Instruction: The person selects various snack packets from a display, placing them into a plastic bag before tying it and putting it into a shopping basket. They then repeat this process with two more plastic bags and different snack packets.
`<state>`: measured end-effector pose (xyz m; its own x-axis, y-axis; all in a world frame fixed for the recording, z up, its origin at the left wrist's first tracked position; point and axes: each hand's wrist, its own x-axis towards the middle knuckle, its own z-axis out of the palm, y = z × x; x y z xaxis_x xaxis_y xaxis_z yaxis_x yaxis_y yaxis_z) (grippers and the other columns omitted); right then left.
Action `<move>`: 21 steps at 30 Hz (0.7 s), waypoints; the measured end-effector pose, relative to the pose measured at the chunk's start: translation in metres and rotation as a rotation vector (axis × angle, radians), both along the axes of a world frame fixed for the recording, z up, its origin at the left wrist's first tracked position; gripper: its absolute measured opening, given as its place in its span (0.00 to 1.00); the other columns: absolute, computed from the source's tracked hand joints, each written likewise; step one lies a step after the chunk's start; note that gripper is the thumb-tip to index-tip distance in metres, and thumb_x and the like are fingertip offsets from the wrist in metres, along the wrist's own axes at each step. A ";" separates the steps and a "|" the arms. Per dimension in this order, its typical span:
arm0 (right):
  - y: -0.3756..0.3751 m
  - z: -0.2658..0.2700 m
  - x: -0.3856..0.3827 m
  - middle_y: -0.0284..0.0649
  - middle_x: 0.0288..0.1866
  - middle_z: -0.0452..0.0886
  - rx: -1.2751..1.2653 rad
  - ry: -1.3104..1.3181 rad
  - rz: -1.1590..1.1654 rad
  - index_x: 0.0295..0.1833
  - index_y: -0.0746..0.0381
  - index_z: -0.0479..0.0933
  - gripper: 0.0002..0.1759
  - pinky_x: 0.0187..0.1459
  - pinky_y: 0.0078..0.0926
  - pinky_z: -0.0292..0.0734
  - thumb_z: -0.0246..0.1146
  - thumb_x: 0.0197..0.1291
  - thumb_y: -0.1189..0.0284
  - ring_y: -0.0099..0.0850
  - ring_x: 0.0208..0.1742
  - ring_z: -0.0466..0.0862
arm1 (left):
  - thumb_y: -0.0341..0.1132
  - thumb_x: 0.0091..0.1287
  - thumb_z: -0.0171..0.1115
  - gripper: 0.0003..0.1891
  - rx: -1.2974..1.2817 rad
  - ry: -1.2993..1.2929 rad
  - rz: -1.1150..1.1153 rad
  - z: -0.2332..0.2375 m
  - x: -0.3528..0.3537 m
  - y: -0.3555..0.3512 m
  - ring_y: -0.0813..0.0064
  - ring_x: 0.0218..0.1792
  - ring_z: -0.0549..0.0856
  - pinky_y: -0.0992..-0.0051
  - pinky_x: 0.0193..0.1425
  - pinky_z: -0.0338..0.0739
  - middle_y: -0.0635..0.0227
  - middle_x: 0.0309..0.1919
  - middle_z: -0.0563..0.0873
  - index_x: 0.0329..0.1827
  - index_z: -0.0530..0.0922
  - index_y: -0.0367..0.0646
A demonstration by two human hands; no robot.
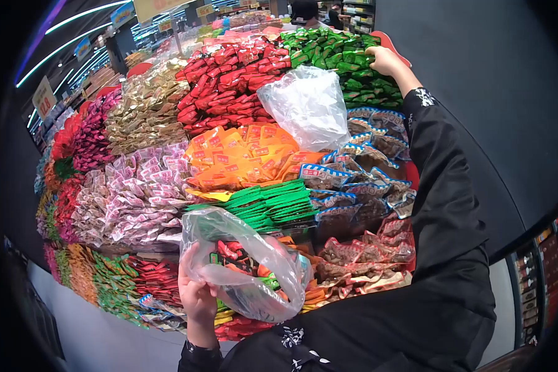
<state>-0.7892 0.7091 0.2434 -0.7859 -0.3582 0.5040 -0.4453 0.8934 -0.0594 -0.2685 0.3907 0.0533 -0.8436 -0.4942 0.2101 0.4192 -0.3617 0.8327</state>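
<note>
My left hand (198, 296) is closed on the rim of a clear plastic bag (229, 279), whose mouth hangs open toward me. Several colourful packets show in and through the bag; which lie inside is hard to tell. At the far right corner of the display, my right hand (387, 61) has its fingers bent round a green-wrapped packet (369, 42) at the edge of the green pile (335, 53). A second, crumpled plastic bag (308, 108) rests on the packets between the red, green and orange piles.
Red packets (229, 74), orange packets (242, 155), green-edged packets (270, 204) and blue-and-white packets (369, 167) fill the sloping display. A red curved edge (394, 48) borders the right hand. A dark wall (477, 93) stands to the right. People are at the back.
</note>
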 end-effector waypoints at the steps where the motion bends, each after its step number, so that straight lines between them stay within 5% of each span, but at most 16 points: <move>1: -0.001 0.006 0.003 0.51 0.51 0.81 0.021 -0.008 -0.005 0.57 0.60 0.76 0.26 0.52 0.35 0.75 0.62 0.48 0.81 0.44 0.53 0.80 | 0.27 0.51 0.48 0.33 -0.012 -0.008 0.016 -0.002 0.000 0.001 0.82 0.19 0.74 0.85 0.21 0.68 0.55 0.45 0.80 0.66 0.64 0.32; 4: -0.001 0.013 -0.006 0.49 0.50 0.81 0.224 -0.082 0.054 0.56 0.61 0.76 0.26 0.52 0.36 0.76 0.64 0.47 0.81 0.44 0.53 0.80 | 0.29 0.52 0.49 0.30 -0.047 -0.019 0.030 -0.007 -0.006 0.006 0.83 0.17 0.73 0.85 0.20 0.66 0.64 0.30 0.80 0.62 0.67 0.31; 13: 0.019 0.021 -0.006 0.47 0.54 0.80 0.064 -0.035 0.257 0.57 0.61 0.76 0.26 0.56 0.34 0.74 0.70 0.51 0.70 0.41 0.57 0.79 | 0.31 0.53 0.51 0.26 -0.047 -0.004 0.054 -0.011 -0.025 0.017 0.83 0.16 0.71 0.83 0.23 0.68 0.68 0.22 0.77 0.57 0.70 0.31; 14: 0.020 0.021 -0.006 0.43 0.45 0.82 0.004 0.144 0.318 0.54 0.64 0.78 0.22 0.50 0.31 0.74 0.69 0.53 0.67 0.35 0.48 0.81 | 0.32 0.53 0.51 0.26 -0.049 0.001 0.047 -0.012 -0.024 0.017 0.83 0.16 0.71 0.83 0.23 0.69 0.68 0.21 0.77 0.57 0.70 0.30; 15: 0.023 0.032 -0.007 0.36 0.35 0.79 -0.067 -0.035 0.265 0.53 0.64 0.77 0.21 0.42 0.28 0.71 0.66 0.57 0.64 0.27 0.37 0.76 | 0.32 0.53 0.51 0.26 -0.059 -0.001 0.050 -0.013 -0.023 0.017 0.83 0.16 0.71 0.82 0.23 0.69 0.68 0.21 0.77 0.57 0.70 0.31; 17: 0.023 0.028 -0.021 0.31 0.31 0.72 -0.314 0.106 0.416 0.52 0.63 0.76 0.20 0.36 0.27 0.67 0.65 0.60 0.62 0.22 0.33 0.69 | 0.32 0.54 0.52 0.26 -0.077 -0.005 0.052 -0.013 -0.022 0.017 0.82 0.16 0.71 0.81 0.24 0.70 0.68 0.21 0.77 0.57 0.70 0.31; 18: 0.030 0.033 -0.025 0.42 0.54 0.80 -0.222 -0.004 0.329 0.62 0.61 0.71 0.28 0.53 0.31 0.73 0.65 0.59 0.59 0.34 0.52 0.80 | 0.32 0.54 0.52 0.26 -0.069 -0.009 0.059 -0.013 -0.021 0.018 0.82 0.16 0.71 0.82 0.24 0.70 0.68 0.21 0.77 0.57 0.70 0.31; 21: 0.035 0.021 -0.052 0.42 0.56 0.79 -0.156 0.192 0.302 0.65 0.60 0.68 0.30 0.51 0.31 0.74 0.64 0.61 0.59 0.32 0.51 0.80 | 0.31 0.54 0.52 0.26 -0.063 -0.017 0.074 -0.014 -0.019 0.018 0.82 0.16 0.72 0.82 0.25 0.70 0.67 0.22 0.78 0.58 0.70 0.31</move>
